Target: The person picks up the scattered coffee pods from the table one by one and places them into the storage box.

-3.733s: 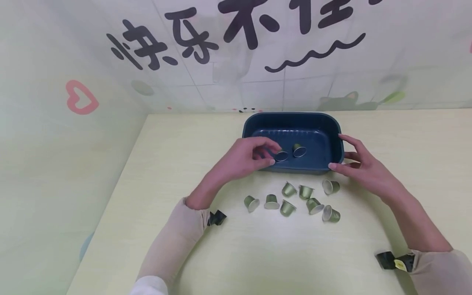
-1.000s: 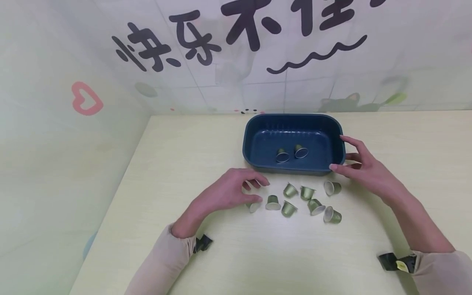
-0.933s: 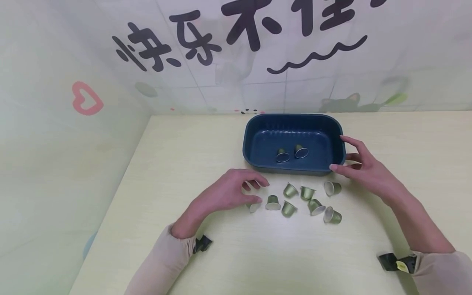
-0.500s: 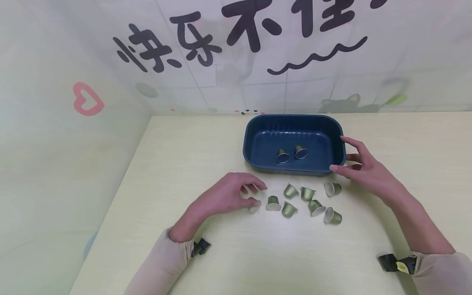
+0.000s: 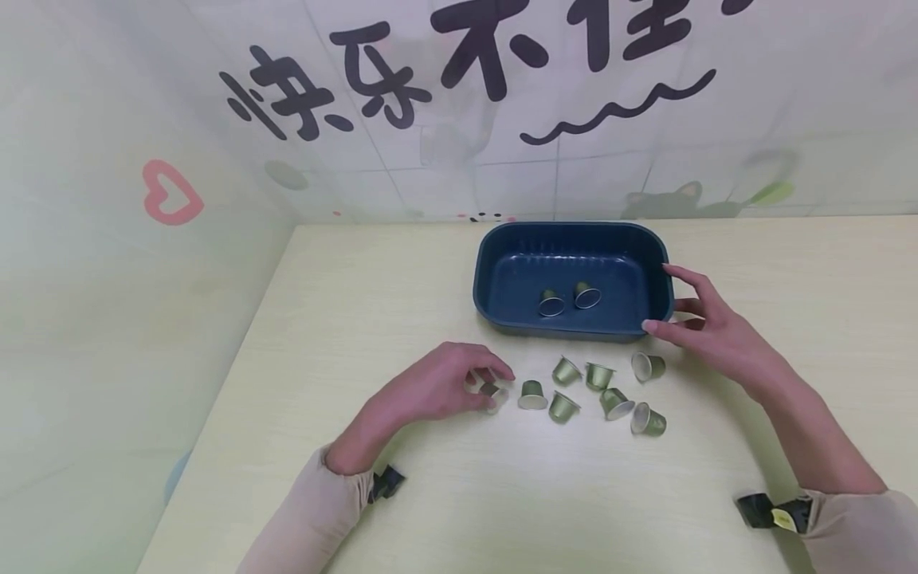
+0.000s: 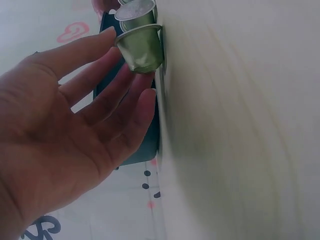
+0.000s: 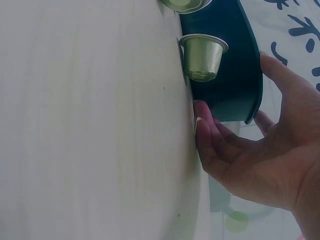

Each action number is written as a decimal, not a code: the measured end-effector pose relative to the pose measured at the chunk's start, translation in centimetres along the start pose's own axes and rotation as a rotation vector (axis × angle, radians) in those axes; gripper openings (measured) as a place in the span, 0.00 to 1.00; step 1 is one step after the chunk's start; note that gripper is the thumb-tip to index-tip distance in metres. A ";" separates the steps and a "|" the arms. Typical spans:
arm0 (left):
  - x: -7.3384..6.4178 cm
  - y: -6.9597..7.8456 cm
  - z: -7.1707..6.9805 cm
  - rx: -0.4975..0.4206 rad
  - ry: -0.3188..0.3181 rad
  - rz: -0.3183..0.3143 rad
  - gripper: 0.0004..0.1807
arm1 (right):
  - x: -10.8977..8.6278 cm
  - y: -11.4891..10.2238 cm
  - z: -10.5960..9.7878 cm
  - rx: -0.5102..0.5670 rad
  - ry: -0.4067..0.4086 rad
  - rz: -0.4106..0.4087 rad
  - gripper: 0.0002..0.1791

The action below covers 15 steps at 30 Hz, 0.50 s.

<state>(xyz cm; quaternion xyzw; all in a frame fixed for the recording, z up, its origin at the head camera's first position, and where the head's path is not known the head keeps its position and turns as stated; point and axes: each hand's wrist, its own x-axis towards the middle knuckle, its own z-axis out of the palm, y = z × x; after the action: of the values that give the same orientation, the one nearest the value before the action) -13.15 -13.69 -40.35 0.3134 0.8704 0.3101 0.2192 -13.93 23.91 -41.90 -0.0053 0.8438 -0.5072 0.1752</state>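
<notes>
Thumb and fingers of my left hand [image 5: 446,384] curl round a green coffee capsule [image 5: 492,391] on the table, the leftmost of a loose group. In the left wrist view that capsule [image 6: 141,49] stands between the thumb tip and the fingers, which it partly hides. Several more green capsules, such as one capsule [image 5: 532,395] just right of it, lie near the hand. My right hand [image 5: 720,331] holds the right end of a dark blue tray [image 5: 484,295], thumb at the near corner, a finger at the rim. Two capsules [image 5: 587,296] lie inside the tray.
The pale wooden table [image 5: 459,510] reaches back to a wall covering [image 5: 402,187] with black lettering just behind the tray. Two capsules [image 5: 649,419] lie at the right of the group, one close to the tray's front.
My left hand has come from the tray, where it held a capsule, down to the leftmost loose capsule. Its thumb has since moved nearer, closing round it. The right hand stays at the tray.
</notes>
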 end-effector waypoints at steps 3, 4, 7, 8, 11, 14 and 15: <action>0.0 -0.1 0.0 0.020 -0.015 0.010 0.19 | 0.0 0.1 0.0 0.001 0.001 0.002 0.51; -0.1 -0.1 0.1 0.024 -0.016 0.012 0.19 | 0.0 0.1 0.0 0.000 0.002 0.002 0.51; -0.1 -0.3 0.1 0.029 -0.016 0.014 0.19 | 0.1 0.1 0.1 -0.002 0.004 0.003 0.51; -0.1 -0.3 0.1 0.029 -0.017 0.016 0.20 | 0.1 0.1 0.1 -0.004 0.005 0.002 0.51; -0.1 -0.3 0.1 0.038 -0.023 0.016 0.19 | 0.0 0.1 0.0 -0.009 0.010 0.001 0.51; -0.1 -0.4 0.1 0.053 -0.028 0.016 0.18 | 0.1 0.2 0.0 -0.011 0.010 0.000 0.51; -0.1 -0.3 0.1 0.059 -0.030 0.014 0.18 | 0.1 0.2 0.0 -0.011 0.010 0.001 0.51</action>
<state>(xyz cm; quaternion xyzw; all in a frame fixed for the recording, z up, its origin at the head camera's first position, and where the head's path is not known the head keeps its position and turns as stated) -13.13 -13.95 -40.63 0.3306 0.8735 0.2812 0.2207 -13.96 23.96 -42.09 -0.0036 0.8476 -0.5023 0.1712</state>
